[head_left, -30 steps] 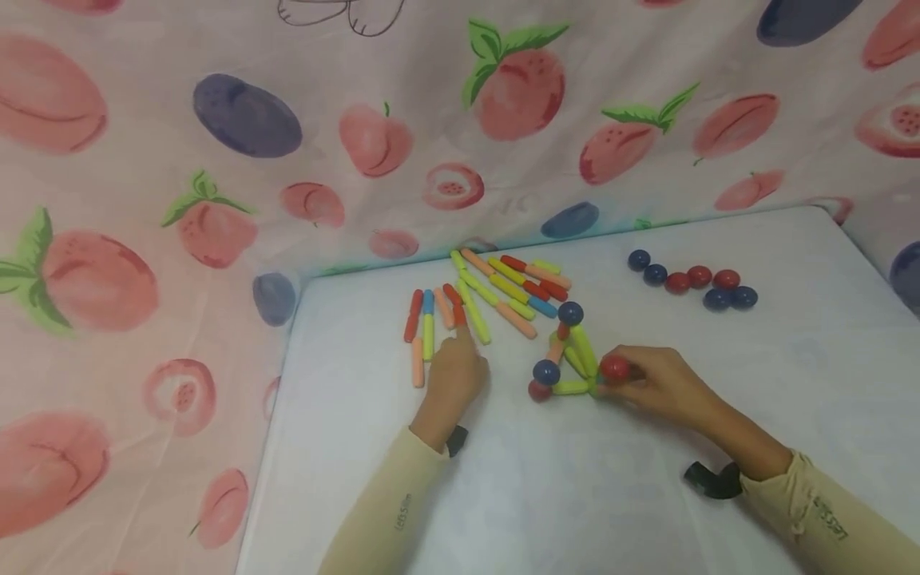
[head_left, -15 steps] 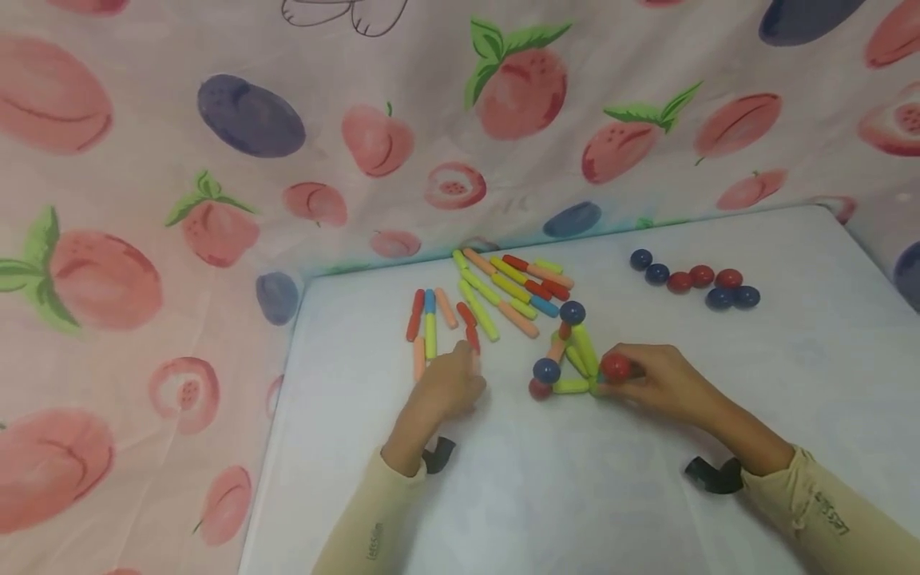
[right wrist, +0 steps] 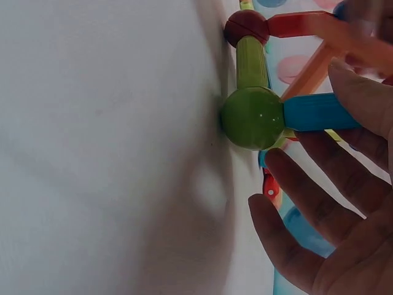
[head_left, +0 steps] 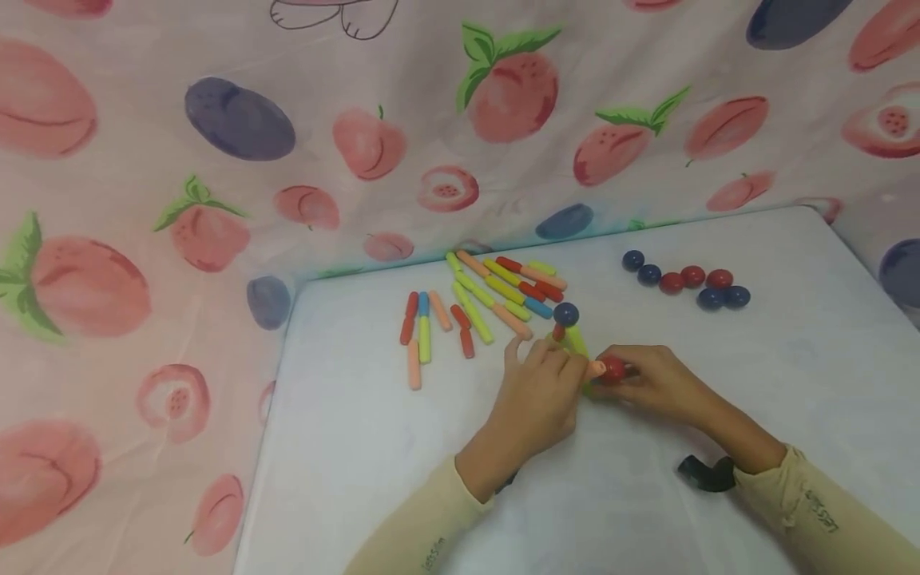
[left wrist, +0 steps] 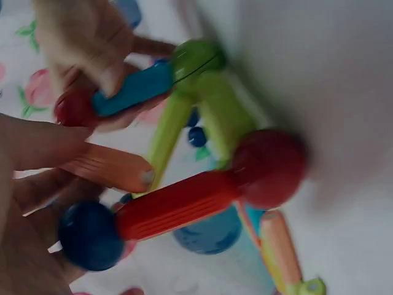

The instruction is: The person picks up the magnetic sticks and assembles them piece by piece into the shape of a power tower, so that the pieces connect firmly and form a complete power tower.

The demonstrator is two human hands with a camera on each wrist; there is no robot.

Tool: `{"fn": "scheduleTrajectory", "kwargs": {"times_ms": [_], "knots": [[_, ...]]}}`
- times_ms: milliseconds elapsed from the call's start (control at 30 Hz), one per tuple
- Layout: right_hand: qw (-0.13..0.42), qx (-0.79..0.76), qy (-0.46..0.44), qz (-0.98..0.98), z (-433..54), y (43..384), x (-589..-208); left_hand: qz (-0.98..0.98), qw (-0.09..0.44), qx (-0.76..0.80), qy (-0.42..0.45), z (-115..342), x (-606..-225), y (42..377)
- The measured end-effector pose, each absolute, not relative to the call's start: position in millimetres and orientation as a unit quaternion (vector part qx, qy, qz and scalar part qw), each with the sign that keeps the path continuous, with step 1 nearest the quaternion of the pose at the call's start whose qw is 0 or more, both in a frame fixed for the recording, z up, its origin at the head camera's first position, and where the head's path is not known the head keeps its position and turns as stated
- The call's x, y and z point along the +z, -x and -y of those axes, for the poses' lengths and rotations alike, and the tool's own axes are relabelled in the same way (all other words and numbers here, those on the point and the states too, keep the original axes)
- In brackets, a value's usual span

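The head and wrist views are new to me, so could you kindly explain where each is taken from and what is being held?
There is no machine, only a person's two bare hands. The left hand pinches a ridged orange stick. The right hand grips a bright blue stick, topped by a glossy red ball, in a stick-and-ball frame. The head view looks forward and down from the person's head; each wrist view is taken from that wrist, close up. On the white tabletop lie loose coloured sticks, probably plastic, and, toward the back right, shiny dark-blue and red balls.
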State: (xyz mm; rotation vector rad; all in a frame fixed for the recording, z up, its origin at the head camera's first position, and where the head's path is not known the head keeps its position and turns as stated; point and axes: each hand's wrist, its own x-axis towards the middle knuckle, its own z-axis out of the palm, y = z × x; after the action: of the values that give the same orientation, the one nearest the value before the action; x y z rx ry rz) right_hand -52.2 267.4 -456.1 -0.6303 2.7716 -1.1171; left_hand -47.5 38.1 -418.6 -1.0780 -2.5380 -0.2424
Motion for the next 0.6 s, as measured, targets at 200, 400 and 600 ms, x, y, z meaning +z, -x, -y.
{"fn": "scheduleTrajectory", "kwargs": {"times_ms": [200, 400, 600], "knots": [[0.058, -0.359, 0.194, -0.911, -266, 54, -456, 0.919, 0.142, -0.001, 0.367, -37, -432, 46], [0.06, -0.362, 0.204, -0.908, -263, 54, -456, 0.916, 0.151, 0.009, 0.371, -36, -437, 46], [0.059, -0.357, 0.221, -0.905, -262, 55, -457, 0.912, 0.178, 0.012, 0.369, -35, -441, 47]]}}
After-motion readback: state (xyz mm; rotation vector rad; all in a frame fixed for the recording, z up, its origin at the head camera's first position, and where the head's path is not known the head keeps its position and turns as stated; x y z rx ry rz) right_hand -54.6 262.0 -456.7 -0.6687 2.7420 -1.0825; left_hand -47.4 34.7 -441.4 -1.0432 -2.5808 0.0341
